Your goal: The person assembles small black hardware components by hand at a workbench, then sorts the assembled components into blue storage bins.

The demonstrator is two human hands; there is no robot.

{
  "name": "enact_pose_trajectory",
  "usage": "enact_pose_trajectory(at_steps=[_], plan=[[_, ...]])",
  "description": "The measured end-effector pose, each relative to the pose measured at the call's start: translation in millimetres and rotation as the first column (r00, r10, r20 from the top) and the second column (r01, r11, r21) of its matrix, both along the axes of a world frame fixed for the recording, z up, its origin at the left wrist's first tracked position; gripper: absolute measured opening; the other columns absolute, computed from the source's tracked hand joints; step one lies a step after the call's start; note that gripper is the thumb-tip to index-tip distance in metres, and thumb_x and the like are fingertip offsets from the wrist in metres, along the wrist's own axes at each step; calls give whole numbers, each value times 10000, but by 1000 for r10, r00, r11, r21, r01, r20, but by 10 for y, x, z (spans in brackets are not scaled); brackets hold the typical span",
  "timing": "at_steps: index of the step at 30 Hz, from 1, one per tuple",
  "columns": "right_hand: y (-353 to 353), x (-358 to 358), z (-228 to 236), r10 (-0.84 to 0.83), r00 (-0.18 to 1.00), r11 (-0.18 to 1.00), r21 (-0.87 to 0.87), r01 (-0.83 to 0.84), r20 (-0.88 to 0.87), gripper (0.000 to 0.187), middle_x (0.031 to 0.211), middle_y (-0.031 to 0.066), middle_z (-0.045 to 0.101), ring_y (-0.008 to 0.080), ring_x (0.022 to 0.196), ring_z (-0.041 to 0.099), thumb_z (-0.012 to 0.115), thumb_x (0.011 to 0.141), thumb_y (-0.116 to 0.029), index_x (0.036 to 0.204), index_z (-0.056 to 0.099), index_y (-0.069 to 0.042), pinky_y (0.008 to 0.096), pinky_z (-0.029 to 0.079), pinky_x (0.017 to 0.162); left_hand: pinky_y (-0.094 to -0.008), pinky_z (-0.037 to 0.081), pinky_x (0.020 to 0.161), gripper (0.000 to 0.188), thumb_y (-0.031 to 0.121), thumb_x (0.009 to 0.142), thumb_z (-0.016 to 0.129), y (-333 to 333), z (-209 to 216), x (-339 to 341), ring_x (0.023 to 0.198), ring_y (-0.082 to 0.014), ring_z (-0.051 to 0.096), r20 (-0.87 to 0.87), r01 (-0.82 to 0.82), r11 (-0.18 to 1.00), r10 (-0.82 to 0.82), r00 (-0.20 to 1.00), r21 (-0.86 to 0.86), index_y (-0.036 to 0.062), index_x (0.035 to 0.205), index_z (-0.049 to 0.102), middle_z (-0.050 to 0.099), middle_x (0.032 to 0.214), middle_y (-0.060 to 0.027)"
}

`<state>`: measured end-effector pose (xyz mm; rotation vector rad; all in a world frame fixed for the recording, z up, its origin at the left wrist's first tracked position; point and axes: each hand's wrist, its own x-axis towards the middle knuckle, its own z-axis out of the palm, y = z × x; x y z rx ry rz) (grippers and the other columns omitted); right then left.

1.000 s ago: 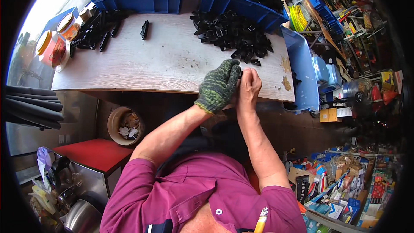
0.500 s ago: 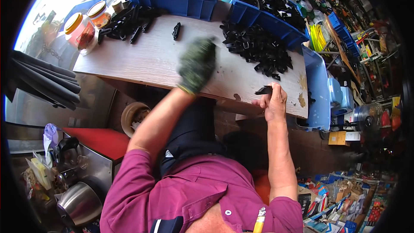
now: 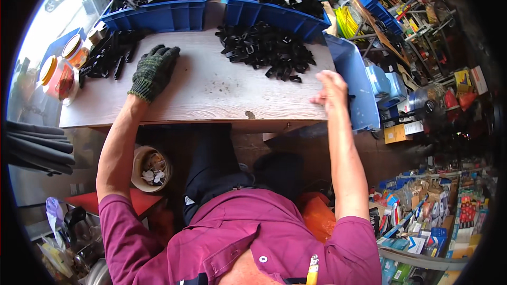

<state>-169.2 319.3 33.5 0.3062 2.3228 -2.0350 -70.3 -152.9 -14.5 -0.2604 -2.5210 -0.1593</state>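
Note:
My left hand (image 3: 156, 73), in a dark green knitted glove, rests on the table at the left. Its fingers bend down together, and whatever is under them is hidden. Close by lies a heap of long black parts (image 3: 110, 55). My bare right hand (image 3: 331, 91) is over the table's right edge beside the light blue bin (image 3: 364, 111). It is slightly blurred, its fingers are apart and no part shows in them. A pile of small black plastic parts (image 3: 266, 50) lies on the table to the left of that hand.
Two blue crates (image 3: 169, 18) (image 3: 274, 15) full of black parts stand along the far side of the pale table (image 3: 206, 97). Lidded jars (image 3: 57, 78) are at the left edge. Below the table sits a round bucket (image 3: 138, 171) with scraps. Crowded shelves fill the right.
The black part in my right hand has left it, and that hand has opened by the blue bin. My left hand has moved left over where a single black part lay. The view has shifted.

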Motion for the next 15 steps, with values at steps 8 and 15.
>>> enact_pose_trajectory(at_steps=[8,15], plan=[[-256,-116,-228,206,978,844,499,-197,37,440,833,87,679,171,549,606,828,723,-202,1121,688,-78,311,545,432,-479,503,895,283,182,906,657,505,56,119,1058,-376,628,33,78,997,-79,996,18,67,1164,655,671,1127,-187],[-329,-150,-264,240,970,697,692,-186,19,380,836,124,709,206,639,678,814,723,-297,1021,721,-80,322,576,482,-483,507,812,261,158,918,648,528,72,155,952,-382,625,125,3,989,-22,992,146,46,1154,661,663,1087,-186]])
